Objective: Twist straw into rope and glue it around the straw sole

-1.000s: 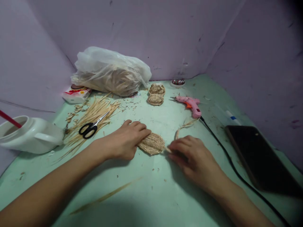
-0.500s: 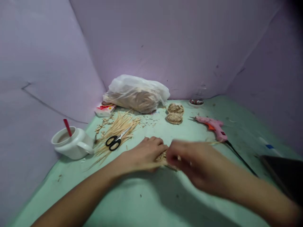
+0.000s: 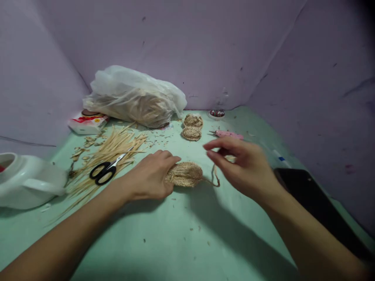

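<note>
1. My left hand lay on the counter, its grip closed over the left end of an oval coil of braided straw cord, fingers across the far side and thumb toward the near edge.
2. That coil sat near the middle of the counter, its long axis running roughly left to right, along the line of the back edge.
3. My right hand hung off the coil's right end, raised and a little blurred; its grip was narrow, thumb and forefinger slightly apart, with nothing visible between the tips.
4. So the coil lay leftward and below my right grip; the left hand was nearer, touching it.
5. From the coil's right end the loose cord tail ran out and bent up toward my right hand; where it went behind the hand I could not tell.
6. Toward the back edge stood a pair of small joined coils, with a pink glue gun partly hidden by my right hand.
7. Toward the left edge, black-handled scissors rested on straw strips.
</note>
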`<move>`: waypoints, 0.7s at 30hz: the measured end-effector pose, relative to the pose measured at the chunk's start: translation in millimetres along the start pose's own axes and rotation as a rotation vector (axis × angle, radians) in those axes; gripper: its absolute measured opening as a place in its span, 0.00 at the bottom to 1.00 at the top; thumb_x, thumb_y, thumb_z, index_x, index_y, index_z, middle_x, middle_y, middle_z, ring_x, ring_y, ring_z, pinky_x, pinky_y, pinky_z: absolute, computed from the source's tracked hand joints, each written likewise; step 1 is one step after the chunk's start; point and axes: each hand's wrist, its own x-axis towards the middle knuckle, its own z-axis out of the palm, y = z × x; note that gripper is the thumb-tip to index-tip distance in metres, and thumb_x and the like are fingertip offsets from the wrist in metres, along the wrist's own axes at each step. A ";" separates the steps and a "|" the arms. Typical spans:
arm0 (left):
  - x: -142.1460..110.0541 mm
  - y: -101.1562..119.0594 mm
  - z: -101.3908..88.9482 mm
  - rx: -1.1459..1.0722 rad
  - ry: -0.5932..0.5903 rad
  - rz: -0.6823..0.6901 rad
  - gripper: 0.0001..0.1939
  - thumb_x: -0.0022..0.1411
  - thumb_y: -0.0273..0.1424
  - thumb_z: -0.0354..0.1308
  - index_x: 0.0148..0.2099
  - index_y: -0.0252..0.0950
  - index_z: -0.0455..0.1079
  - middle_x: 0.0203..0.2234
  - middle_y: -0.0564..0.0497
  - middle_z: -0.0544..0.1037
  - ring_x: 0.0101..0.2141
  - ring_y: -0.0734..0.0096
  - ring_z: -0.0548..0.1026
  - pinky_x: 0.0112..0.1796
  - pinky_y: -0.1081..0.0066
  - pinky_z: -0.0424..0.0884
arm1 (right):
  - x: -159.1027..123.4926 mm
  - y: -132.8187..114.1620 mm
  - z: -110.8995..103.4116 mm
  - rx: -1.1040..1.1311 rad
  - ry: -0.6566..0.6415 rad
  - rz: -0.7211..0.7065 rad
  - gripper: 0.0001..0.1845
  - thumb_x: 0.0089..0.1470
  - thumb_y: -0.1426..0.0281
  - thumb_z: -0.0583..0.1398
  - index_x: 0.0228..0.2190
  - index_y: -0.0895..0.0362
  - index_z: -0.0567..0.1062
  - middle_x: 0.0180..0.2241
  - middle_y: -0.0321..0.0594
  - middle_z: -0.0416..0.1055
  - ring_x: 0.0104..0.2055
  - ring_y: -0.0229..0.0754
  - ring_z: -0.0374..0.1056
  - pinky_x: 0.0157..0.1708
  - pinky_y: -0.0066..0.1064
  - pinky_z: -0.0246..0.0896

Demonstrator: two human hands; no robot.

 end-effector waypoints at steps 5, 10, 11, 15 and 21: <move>4.5 5.8 -13.0 0.018 -0.010 -0.007 0.28 0.48 0.31 0.53 0.54 0.34 0.61 0.39 0.44 0.68 0.41 0.58 0.66 0.42 0.61 0.65 | -42.2 26.7 -25.3 -0.001 0.146 0.279 0.07 0.47 0.66 0.60 0.30 0.53 0.77 0.29 0.38 0.75 0.31 0.42 0.69 0.27 0.30 0.62; 3.2 14.9 -21.0 0.019 -0.003 -0.015 0.28 0.48 0.30 0.53 0.54 0.34 0.61 0.40 0.44 0.68 0.41 0.58 0.66 0.42 0.61 0.65 | -54.9 41.6 -18.9 0.157 0.188 0.432 0.10 0.43 0.63 0.63 0.29 0.55 0.77 0.27 0.39 0.74 0.29 0.41 0.68 0.27 0.29 0.61; 1.5 16.1 -21.0 0.012 -0.003 -0.011 0.28 0.48 0.29 0.53 0.54 0.34 0.61 0.40 0.44 0.68 0.41 0.59 0.66 0.42 0.61 0.65 | -54.7 43.5 -17.3 0.216 0.192 0.479 0.11 0.42 0.63 0.63 0.29 0.56 0.77 0.26 0.38 0.74 0.28 0.39 0.67 0.27 0.29 0.61; -12.6 18.3 -13.7 -0.050 -0.009 -0.005 0.29 0.47 0.27 0.54 0.54 0.35 0.60 0.44 0.45 0.67 0.44 0.60 0.65 0.45 0.62 0.63 | -55.4 43.1 -13.5 0.646 0.019 0.841 0.11 0.43 0.64 0.63 0.27 0.60 0.76 0.24 0.41 0.73 0.20 0.34 0.64 0.23 0.28 0.61; -41.4 24.1 -0.7 -0.081 -0.009 -0.030 0.30 0.48 0.22 0.51 0.55 0.39 0.59 0.48 0.44 0.65 0.47 0.60 0.64 0.48 0.61 0.62 | -61.4 32.5 0.0 1.396 -0.338 1.006 0.09 0.50 0.71 0.60 0.35 0.62 0.72 0.40 0.51 0.74 0.38 0.43 0.72 0.40 0.34 0.66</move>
